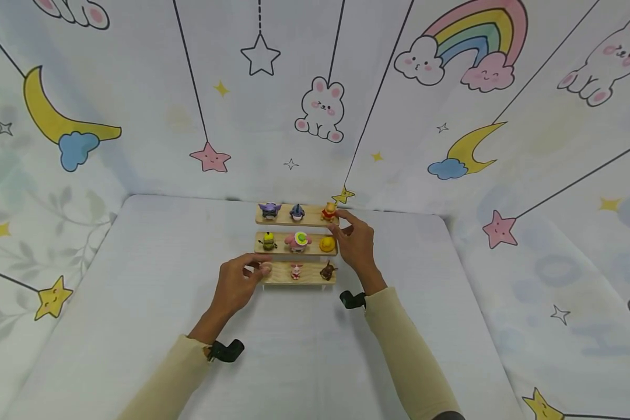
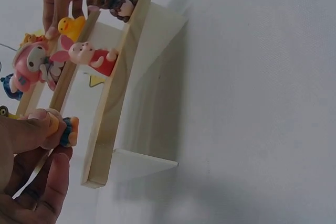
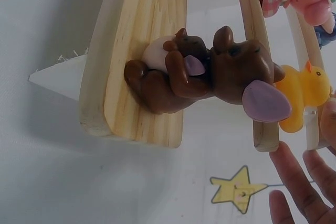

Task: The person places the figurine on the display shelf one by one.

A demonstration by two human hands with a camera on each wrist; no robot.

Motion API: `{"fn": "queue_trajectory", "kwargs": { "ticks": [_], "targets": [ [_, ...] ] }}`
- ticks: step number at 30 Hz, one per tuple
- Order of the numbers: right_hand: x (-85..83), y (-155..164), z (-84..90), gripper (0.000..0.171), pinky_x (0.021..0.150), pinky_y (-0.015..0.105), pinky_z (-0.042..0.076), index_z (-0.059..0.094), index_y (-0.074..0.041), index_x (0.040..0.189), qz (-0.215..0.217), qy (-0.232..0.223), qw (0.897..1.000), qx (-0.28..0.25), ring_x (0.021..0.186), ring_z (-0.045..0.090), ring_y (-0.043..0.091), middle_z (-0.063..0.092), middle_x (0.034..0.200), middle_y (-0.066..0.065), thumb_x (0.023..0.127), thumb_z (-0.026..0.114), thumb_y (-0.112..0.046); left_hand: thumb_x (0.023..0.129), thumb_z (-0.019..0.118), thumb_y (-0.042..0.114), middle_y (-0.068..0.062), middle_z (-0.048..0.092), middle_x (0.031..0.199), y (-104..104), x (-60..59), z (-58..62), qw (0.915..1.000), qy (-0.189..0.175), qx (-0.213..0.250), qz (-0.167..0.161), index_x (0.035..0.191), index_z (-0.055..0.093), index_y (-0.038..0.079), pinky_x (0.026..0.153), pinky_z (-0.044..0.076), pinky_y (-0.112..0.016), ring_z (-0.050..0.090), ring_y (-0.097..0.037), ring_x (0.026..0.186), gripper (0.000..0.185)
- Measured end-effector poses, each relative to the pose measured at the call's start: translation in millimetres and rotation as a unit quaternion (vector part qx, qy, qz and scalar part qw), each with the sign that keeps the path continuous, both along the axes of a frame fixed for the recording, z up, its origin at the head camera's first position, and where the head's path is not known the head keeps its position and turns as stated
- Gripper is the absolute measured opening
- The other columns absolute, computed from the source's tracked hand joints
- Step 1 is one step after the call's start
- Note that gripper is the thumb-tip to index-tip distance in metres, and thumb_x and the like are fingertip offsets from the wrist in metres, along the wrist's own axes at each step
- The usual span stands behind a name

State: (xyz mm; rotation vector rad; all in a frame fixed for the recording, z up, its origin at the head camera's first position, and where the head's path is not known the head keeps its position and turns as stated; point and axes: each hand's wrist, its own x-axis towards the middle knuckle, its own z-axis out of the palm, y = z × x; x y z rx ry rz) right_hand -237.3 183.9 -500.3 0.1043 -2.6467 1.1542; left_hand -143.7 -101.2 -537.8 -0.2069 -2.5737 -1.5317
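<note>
The head view looks forward and down from well back at the stepped wooden shelf [image 1: 296,245]. Both wrist views sit close beside it, tilted sideways; all share the brown figure [image 3: 210,72] and yellow duck [image 2: 71,24].

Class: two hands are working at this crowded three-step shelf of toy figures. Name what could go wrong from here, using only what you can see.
1. The left hand pinches a small figure at the bottom step's end; it could slip off the edge.
2. The right hand reaches past the duck to the yellow bear; it may knock the duck over.
</note>
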Motion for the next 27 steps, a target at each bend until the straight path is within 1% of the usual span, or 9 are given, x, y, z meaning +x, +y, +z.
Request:
{"fn": "queue_trajectory", "kwargs": {
  "ticks": [3, 6, 10, 12, 20, 27],
  "targets": [
    [-0.1, -0.1, 0.2, 0.043, 0.084, 0.047, 0.061, 0.07, -0.023, 0.141, -0.002, -0.003, 1.0, 0.002, 0.097, 0.074, 0.03, 0.074, 0.136, 0.004, 0.1, 0.074, -0.037, 0.098, 0.079, 0.016, -0.002, 0.08, 0.114, 3.5, -1.1, -4.3, 1.0, -0.001, -0.005, -0.001, 0.123, 0.08, 0.017, 0.08, 0.058, -0.028, 0.07, -0.017, 0.099, 0.025],
    [0.1, -0.2, 0.8, 0.043, 0.084, 0.048, 0.061, 0.07, -0.023, 0.141, -0.002, -0.003, 1.0, 0.002, 0.097, 0.075, 0.03, 0.074, 0.136, 0.005, 0.101, 0.074, -0.037, 0.096, 0.08, 0.013, -0.001, 0.08, 0.11, 6.1, -2.1, -7.4, 0.9999, 0.007, -0.011, -0.005, 0.122, 0.08, 0.016, 0.076, 0.057, -0.025, 0.068, -0.015, 0.093, 0.026],
    [-0.2, -0.2, 1.0, 0.043, 0.084, 0.049, 0.061, 0.07, -0.022, 0.141, 0.001, 0.001, 1.0, 0.002, 0.096, 0.075, 0.031, 0.075, 0.135, 0.007, 0.1, 0.074, -0.036, 0.095, 0.081, 0.01, -0.001, 0.081, 0.107, 8.3, -2.9, -9.3, 0.9996, 0.023, -0.018, -0.008, 0.12, 0.08, 0.014, 0.071, 0.055, -0.023, 0.066, -0.013, 0.086, 0.026],
    [-0.6, -0.2, 0.8, 0.042, 0.084, 0.049, 0.061, 0.071, -0.022, 0.14, 0.001, 0.003, 1.0, 0.002, 0.096, 0.075, 0.031, 0.075, 0.135, 0.007, 0.1, 0.074, -0.036, 0.094, 0.081, 0.01, -0.001, 0.081, 0.106, 8.7, -3.2, -9.7, 0.9994, 0.025, -0.021, -0.007, 0.12, 0.08, 0.014, 0.07, 0.054, -0.023, 0.066, -0.013, 0.085, 0.026],
    [-1.3, 0.0, 0.2, 0.042, 0.083, 0.049, 0.062, 0.071, -0.021, 0.14, 0.005, 0.007, 1.0, -0.002, 0.094, 0.076, 0.031, 0.075, 0.134, 0.008, 0.1, 0.075, -0.036, 0.094, 0.082, 0.012, -0.003, 0.08, 0.107, 8.3, -2.5, -9.9, 0.9995, 0.015, -0.028, -0.007, 0.122, 0.079, 0.014, 0.071, 0.054, -0.023, 0.066, -0.013, 0.088, 0.028],
    [-0.1, 0.2, -0.8, 0.044, 0.082, 0.048, 0.061, 0.07, -0.021, 0.141, 0.003, 0.003, 1.0, -0.003, 0.093, 0.076, 0.03, 0.075, 0.134, 0.007, 0.1, 0.074, -0.038, 0.093, 0.083, 0.014, -0.003, 0.08, 0.114, 5.7, -1.4, -11.1, 0.9993, 0.025, -0.026, -0.012, 0.124, 0.079, 0.016, 0.072, 0.056, -0.024, 0.07, -0.014, 0.091, 0.032]
  ]
}}
